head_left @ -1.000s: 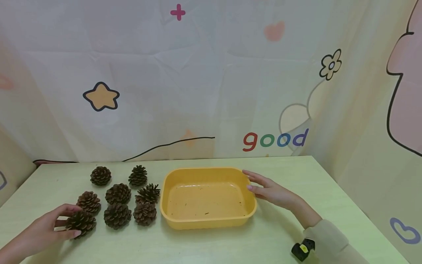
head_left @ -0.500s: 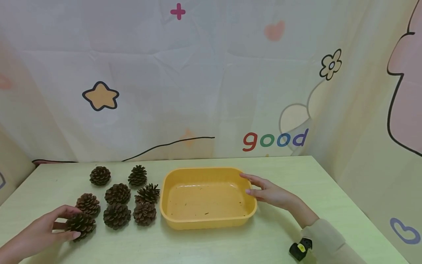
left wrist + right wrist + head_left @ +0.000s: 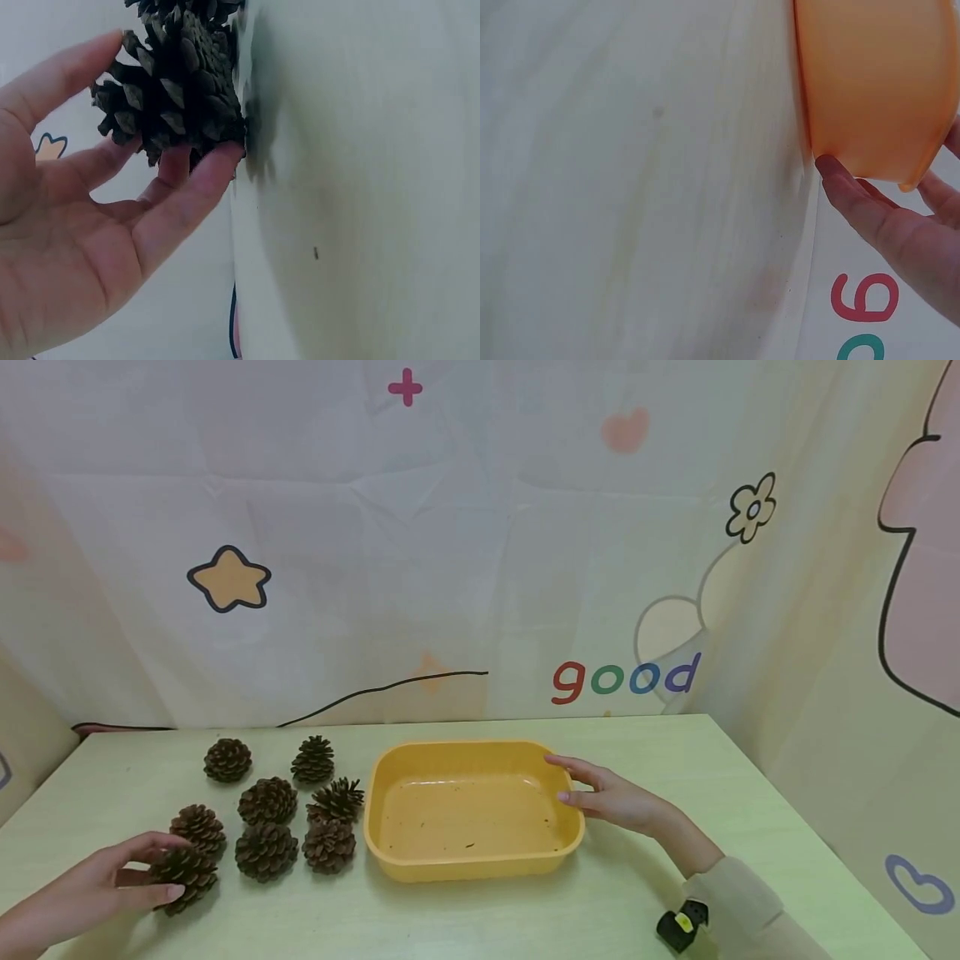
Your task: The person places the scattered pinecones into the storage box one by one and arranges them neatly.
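Note:
At the table's near left, my left hand [image 3: 97, 889] grips a brown pine cone [image 3: 187, 878], thumb on its near side and fingers behind it. The left wrist view shows that pine cone [image 3: 176, 90] between thumb and fingertips, close to the tabletop. Right behind it sits another pine cone [image 3: 198, 829]; whether they touch is unclear. My right hand [image 3: 626, 797] holds the right end of a yellow plastic basin [image 3: 472, 867], its thumb over the rim. Seen from the right wrist, fingers [image 3: 855, 199] lie against the basin's outer wall [image 3: 881, 90].
Several more pine cones stand left of the basin, among them one at its left wall [image 3: 337, 800] and one at the back [image 3: 228, 760]. Small dark bits lie on the basin floor. A printed curtain [image 3: 450, 568] hangs behind the pale table [image 3: 420, 918].
My right hand has shifted slightly left onto the basin's rim. The left hand and its pine cone have sunk a little, and the pine cone behind has shifted slightly nearer.

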The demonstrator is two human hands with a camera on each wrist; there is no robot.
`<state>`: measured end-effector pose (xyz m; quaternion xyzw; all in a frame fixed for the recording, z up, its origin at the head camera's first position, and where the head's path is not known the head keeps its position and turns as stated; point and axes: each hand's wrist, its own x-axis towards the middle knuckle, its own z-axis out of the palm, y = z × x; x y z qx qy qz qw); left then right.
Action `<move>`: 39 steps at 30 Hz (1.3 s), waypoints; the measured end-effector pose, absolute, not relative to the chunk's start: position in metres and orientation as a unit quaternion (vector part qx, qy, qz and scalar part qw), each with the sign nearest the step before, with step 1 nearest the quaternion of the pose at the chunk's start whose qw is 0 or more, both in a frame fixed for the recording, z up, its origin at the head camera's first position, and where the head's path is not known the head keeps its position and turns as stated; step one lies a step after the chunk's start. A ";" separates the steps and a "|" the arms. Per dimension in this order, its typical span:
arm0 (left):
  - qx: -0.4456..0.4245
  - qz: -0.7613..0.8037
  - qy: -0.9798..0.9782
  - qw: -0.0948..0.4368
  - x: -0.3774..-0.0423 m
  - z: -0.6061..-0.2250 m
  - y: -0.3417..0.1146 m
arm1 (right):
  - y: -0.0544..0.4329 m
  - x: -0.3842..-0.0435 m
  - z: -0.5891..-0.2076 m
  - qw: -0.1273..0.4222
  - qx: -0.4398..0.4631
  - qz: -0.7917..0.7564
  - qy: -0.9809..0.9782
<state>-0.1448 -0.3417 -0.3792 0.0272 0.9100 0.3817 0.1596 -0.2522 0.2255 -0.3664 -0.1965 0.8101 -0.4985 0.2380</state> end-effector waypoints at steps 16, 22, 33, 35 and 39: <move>0.074 0.428 0.879 0.198 -0.144 -0.384 -0.348 | 0.226 -0.253 -0.369 0.238 -0.191 -0.501 0.810; 0.068 0.405 0.898 0.155 -0.139 -0.376 -0.340 | 0.226 -0.252 -0.368 0.234 -0.189 -0.497 0.813; 0.073 0.422 0.895 0.129 -0.135 -0.355 -0.312 | 0.225 -0.252 -0.366 0.233 -0.175 -0.487 0.823; 0.082 0.428 0.892 0.121 -0.136 -0.353 -0.305 | 0.225 -0.253 -0.366 0.233 -0.176 -0.485 0.824; 0.104 0.429 0.892 0.098 -0.138 -0.348 -0.291 | 0.226 -0.253 -0.367 0.231 -0.181 -0.485 0.824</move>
